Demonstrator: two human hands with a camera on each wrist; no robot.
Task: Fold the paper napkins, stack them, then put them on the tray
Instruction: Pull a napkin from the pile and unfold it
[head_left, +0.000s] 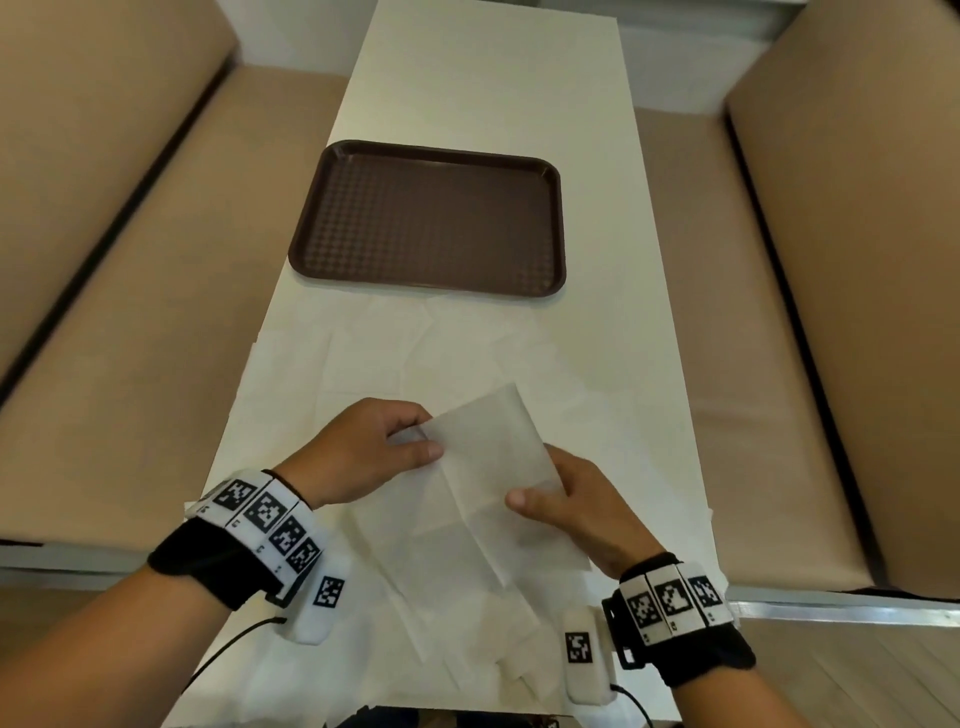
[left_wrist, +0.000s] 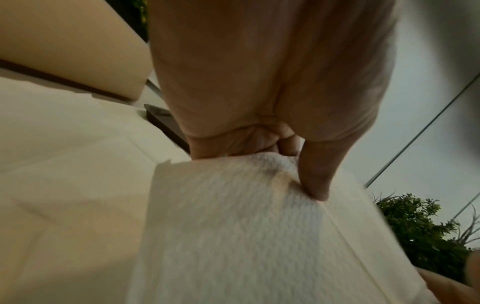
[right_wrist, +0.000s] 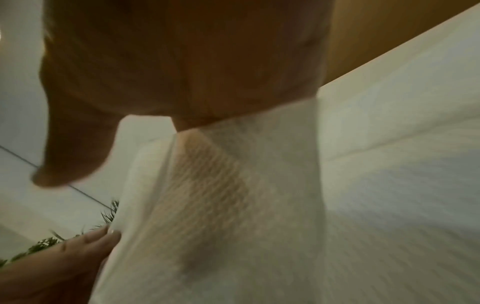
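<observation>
A white paper napkin is held up off the table between both hands, creased down its middle. My left hand pinches its upper left corner with thumb and fingers. My right hand pinches its right edge, thumb on top. The left wrist view shows the textured napkin under my left thumb. The right wrist view shows the napkin draped over my right fingers. More unfolded white napkins lie spread on the table. The brown tray sits empty beyond them.
The long white table runs away from me, with tan padded benches on both sides. Crumpled napkins lie near the table's front edge between my wrists. A green plant shows at the side.
</observation>
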